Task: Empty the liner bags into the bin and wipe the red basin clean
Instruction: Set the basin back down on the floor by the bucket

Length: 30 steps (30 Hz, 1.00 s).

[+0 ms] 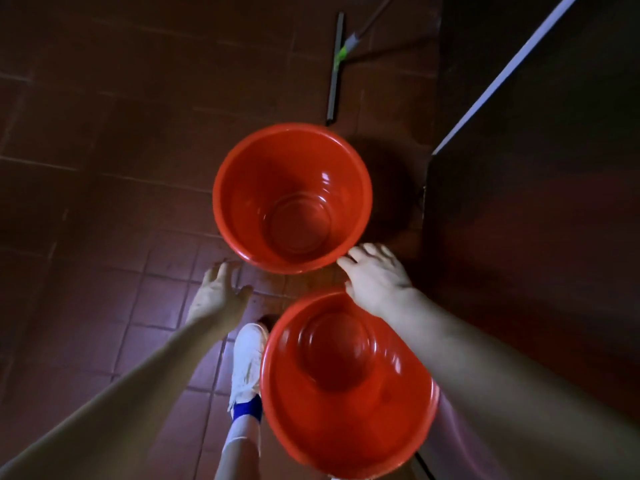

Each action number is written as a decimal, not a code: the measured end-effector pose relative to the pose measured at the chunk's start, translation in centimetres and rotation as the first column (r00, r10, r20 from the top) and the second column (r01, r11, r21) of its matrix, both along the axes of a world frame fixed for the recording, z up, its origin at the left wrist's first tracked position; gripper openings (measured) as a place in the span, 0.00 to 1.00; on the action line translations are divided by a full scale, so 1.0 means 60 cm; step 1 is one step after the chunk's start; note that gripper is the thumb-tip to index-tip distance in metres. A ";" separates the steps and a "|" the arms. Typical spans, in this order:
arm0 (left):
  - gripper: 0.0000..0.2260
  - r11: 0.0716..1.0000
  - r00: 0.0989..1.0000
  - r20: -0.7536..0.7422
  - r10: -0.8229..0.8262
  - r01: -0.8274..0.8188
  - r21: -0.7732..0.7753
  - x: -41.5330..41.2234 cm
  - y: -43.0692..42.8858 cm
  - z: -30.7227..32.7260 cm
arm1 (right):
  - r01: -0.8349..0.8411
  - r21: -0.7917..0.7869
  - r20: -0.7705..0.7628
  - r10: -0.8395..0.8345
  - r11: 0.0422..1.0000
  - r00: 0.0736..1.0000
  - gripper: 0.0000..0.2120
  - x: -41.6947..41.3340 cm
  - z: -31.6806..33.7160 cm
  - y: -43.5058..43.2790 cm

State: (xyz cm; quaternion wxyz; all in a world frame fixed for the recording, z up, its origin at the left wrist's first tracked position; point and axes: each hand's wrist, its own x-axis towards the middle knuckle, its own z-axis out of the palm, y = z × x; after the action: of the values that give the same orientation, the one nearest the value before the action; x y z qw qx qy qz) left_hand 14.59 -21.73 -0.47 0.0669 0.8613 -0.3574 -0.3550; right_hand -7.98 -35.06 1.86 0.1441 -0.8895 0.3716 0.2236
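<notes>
Two red plastic basins stand on a dark red tiled floor. The far basin (292, 199) is upright and has nothing in it. The near basin (346, 379) is close to my legs, blurred, and also holds nothing. My right hand (375, 277) hovers between the two, fingers spread, its tips by the far basin's near rim; whether they touch is unclear. My left hand (220, 292) is open over the floor, left of the far basin, holding nothing. No liner bags or bin are in view.
A floor squeegee (336, 67) with a long handle lies on the tiles beyond the far basin. A dark wall or cabinet (536, 220) with a pale edge strip fills the right side. My white shoe (247, 362) is left of the near basin.
</notes>
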 end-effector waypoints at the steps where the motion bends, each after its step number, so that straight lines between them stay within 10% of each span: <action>1: 0.23 1.000 1.000 -0.007 0.006 -0.006 -0.003 0.013 -0.021 -0.009 | 0.013 0.008 -0.001 -0.013 1.000 1.000 0.20 0.017 -0.009 -0.014; 30: 0.22 0.921 0.902 -0.193 -0.385 0.388 -0.024 -0.043 -0.176 -0.097 | 0.417 0.074 -0.375 -0.362 0.906 0.853 0.26 -0.116 -0.094 -0.079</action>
State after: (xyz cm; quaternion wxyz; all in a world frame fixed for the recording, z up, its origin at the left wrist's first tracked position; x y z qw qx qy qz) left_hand 11.99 -32.26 -6.30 0.0232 0.7351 -0.5101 -0.4460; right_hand -14.92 -39.79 -3.80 0.1849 -0.7271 0.5457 0.3734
